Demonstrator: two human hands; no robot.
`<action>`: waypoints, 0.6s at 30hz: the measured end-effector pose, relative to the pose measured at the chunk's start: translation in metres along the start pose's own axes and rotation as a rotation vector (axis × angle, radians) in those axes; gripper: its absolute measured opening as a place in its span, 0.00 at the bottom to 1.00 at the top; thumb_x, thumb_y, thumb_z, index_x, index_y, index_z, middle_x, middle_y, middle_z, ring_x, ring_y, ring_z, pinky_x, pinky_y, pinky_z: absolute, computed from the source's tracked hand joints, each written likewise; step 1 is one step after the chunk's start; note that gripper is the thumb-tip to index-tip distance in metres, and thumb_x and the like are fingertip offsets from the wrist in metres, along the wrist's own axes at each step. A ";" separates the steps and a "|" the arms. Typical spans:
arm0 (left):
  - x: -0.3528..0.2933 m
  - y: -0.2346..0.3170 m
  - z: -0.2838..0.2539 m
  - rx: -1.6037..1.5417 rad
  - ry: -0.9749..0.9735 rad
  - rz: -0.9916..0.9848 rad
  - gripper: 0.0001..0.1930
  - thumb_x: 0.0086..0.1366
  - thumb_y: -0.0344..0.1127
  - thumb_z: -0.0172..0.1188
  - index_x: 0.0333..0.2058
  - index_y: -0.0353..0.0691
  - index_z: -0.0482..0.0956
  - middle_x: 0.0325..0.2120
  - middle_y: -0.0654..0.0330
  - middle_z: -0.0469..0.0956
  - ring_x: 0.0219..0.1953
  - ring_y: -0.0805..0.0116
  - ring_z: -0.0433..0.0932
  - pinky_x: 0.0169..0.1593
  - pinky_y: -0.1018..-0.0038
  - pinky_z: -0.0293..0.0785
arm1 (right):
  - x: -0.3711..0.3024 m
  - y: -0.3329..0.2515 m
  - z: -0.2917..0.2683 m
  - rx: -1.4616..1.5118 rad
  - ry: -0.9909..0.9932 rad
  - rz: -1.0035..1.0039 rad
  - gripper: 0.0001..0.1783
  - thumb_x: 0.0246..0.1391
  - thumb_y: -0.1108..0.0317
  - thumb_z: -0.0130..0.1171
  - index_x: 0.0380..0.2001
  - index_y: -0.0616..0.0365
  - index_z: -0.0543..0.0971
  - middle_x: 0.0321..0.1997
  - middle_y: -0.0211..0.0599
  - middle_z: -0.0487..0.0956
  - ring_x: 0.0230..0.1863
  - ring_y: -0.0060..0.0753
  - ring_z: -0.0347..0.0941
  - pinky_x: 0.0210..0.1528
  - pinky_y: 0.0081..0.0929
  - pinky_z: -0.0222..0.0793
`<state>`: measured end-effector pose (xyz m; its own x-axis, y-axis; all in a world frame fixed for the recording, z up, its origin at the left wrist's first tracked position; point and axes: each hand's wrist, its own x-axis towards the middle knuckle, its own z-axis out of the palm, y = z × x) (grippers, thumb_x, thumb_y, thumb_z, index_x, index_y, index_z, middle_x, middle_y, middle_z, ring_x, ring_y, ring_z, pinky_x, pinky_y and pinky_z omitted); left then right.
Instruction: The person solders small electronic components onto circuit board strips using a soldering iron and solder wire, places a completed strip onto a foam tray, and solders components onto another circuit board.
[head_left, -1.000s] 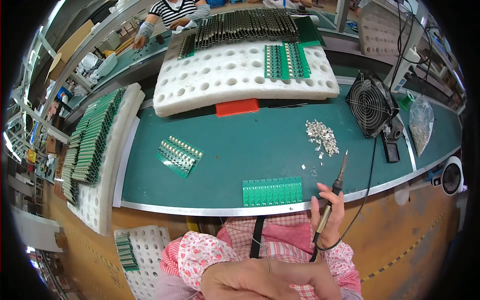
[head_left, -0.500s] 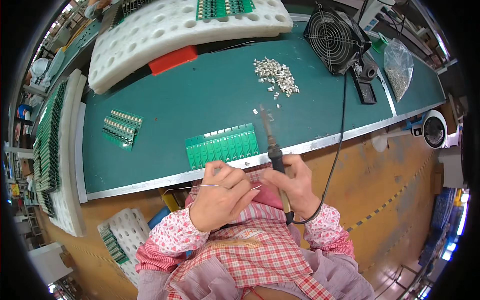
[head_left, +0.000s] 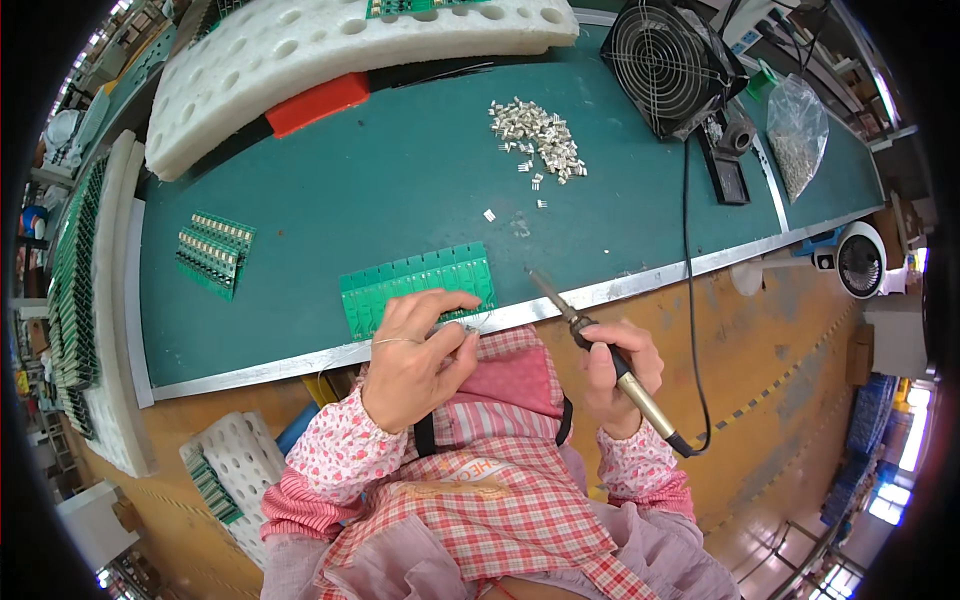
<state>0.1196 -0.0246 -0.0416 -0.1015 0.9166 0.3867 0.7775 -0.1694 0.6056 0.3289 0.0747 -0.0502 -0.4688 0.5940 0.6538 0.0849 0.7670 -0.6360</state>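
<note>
Through the head view I note both hands working over the near rim of the desk [head_left: 590, 225], well apart from each other. The left hand [head_left: 412, 362] is curled round a thin wire [head_left: 398, 340], its strand crossing the fingers and trailing off to the left; I judge that this lets a little be fed out at the fingertips, though the pinch itself is hard to make out. That hand covers part of the near edge of the board [head_left: 418, 272]; whether it presses on it I cannot tell. The board lies flat just inside the rim, plain face up, probably so that both arms reach it without stretching. The right hand [head_left: 622, 372] is closed round the handle of the iron [head_left: 645, 402], pen-fashion, keeping skin clear of the metal tip, which points up and left, to the right of the board and apart from it. The cord [head_left: 692, 300] loops outward on the right, slack and out from under the wrists. Stand [head_left: 725, 165] and fan [head_left: 662, 70] sit at far right, on the iron's side. Loose connectors [head_left: 540, 138] are heaped beyond the board, within reach; two filled boards [head_left: 216, 252] overlap well to the left, leaving elbow room, I suppose.
</note>
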 end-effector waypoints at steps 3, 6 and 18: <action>0.002 0.000 0.002 0.004 -0.002 -0.012 0.06 0.51 0.25 0.63 0.21 0.36 0.74 0.42 0.58 0.78 0.41 0.57 0.75 0.43 0.64 0.67 | -0.011 -0.010 0.006 0.337 0.161 0.400 0.07 0.51 0.77 0.58 0.34 0.65 0.75 0.21 0.38 0.77 0.20 0.20 0.67 0.20 0.22 0.61; 0.003 0.001 0.003 0.017 0.003 -0.025 0.05 0.50 0.26 0.63 0.21 0.36 0.75 0.41 0.59 0.78 0.40 0.58 0.74 0.41 0.65 0.66 | -0.019 0.002 0.001 0.343 0.062 0.331 0.07 0.50 0.73 0.59 0.32 0.64 0.74 0.20 0.35 0.75 0.18 0.20 0.65 0.19 0.20 0.58; 0.003 0.001 0.006 0.019 0.016 -0.032 0.07 0.49 0.27 0.64 0.19 0.38 0.74 0.40 0.59 0.77 0.37 0.60 0.72 0.40 0.65 0.65 | -0.007 0.006 0.003 0.349 0.010 0.360 0.07 0.50 0.71 0.60 0.31 0.61 0.74 0.16 0.30 0.72 0.15 0.21 0.62 0.18 0.21 0.56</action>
<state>0.1239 -0.0193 -0.0440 -0.1369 0.9154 0.3785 0.7851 -0.1327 0.6050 0.3302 0.0743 -0.0593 -0.4555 0.8095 0.3705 -0.0605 0.3870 -0.9201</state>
